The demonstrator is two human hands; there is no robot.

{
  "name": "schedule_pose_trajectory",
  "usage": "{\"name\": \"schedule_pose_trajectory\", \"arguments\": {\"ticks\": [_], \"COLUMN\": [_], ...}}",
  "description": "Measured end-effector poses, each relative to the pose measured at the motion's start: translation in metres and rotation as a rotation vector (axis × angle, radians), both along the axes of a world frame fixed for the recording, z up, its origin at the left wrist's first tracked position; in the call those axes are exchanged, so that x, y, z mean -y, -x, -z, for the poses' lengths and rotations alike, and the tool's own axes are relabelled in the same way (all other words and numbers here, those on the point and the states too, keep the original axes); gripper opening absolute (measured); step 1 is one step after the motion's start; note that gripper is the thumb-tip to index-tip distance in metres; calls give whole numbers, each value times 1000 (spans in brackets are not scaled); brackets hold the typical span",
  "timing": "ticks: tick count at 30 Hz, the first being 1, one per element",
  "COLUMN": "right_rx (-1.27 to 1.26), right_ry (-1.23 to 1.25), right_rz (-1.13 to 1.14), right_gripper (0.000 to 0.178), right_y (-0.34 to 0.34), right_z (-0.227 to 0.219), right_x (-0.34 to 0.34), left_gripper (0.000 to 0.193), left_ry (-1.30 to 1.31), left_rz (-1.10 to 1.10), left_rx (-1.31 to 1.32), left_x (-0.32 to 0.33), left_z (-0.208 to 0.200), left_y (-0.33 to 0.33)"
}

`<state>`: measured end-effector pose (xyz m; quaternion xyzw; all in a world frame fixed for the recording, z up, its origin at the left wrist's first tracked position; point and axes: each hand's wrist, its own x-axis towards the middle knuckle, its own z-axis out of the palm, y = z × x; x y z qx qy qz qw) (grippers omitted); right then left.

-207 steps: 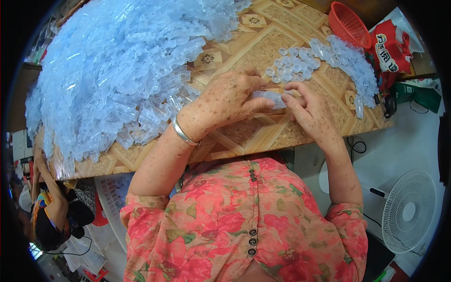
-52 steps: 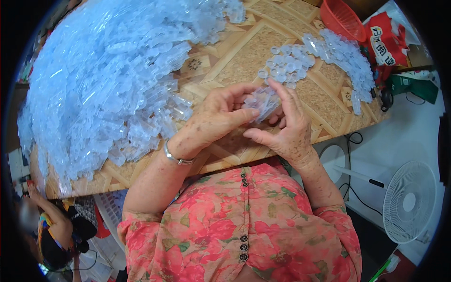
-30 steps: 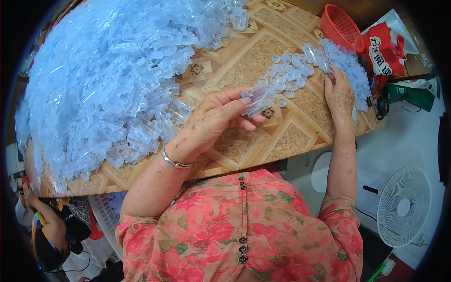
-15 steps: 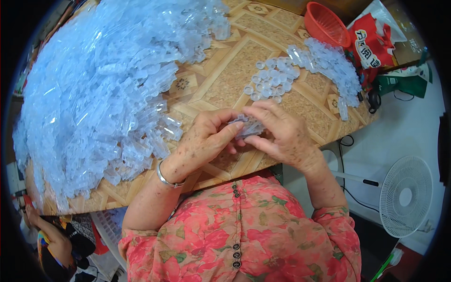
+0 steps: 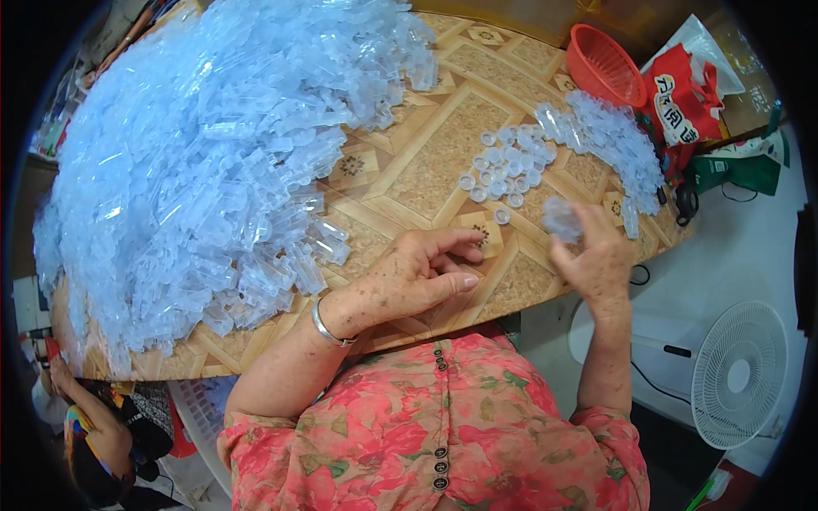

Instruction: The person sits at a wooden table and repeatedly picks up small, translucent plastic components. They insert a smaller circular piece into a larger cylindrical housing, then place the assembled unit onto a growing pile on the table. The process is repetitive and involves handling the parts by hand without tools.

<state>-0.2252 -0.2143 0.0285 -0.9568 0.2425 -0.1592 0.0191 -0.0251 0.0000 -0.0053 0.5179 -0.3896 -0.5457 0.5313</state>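
My left hand (image 5: 422,275) hovers over the table near its front edge, a silver bangle on the wrist. Its fingers are loosely curled, the thumb apart, and nothing shows between them. Farther right, my right hand (image 5: 599,255) grips a small cluster of clear plastic pieces (image 5: 561,219), slightly blurred. That cluster is above the bare tabletop, between a group of round clear caps (image 5: 509,162) and the table's right edge. A big heap of clear plastic pieces (image 5: 204,162) covers the left side of the table.
A smaller pile of clear pieces (image 5: 626,136) curves along the right side. Behind it are a red plastic basket (image 5: 605,66) and a red bag (image 5: 686,98). Black scissors (image 5: 684,204) lie at the right edge. A white fan (image 5: 740,375) stands beside the table; another person's arm (image 5: 89,409) shows lower left.
My hands have come apart. The right one has moved right, carrying the clear pieces that were between both hands; the left has let go. One cap now lies nearer me, apart from the group.
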Motion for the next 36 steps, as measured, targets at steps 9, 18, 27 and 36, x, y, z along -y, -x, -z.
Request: {"name": "schedule_pose_trajectory", "arguments": {"ticks": [9, 18, 27, 36], "right_rx": [38, 121, 52, 114], "right_ry": [88, -199, -365, -1231], "right_rz": [146, -122, -86, -203], "right_gripper": [50, 66, 69, 38], "right_y": [-29, -219, -265, -163], "right_z": [-10, 11, 36, -10], "right_x": [57, 35, 56, 12], "left_gripper": [44, 39, 37, 49], "left_ry": [43, 4, -15, 139], "left_rz": [-142, -242, -245, -483], "left_rx": [-2, -100, -139, -125], "left_x": [0, 1, 1, 5], "left_z": [-3, 2, 3, 16], "left_y": [-5, -11, -14, -17]}}
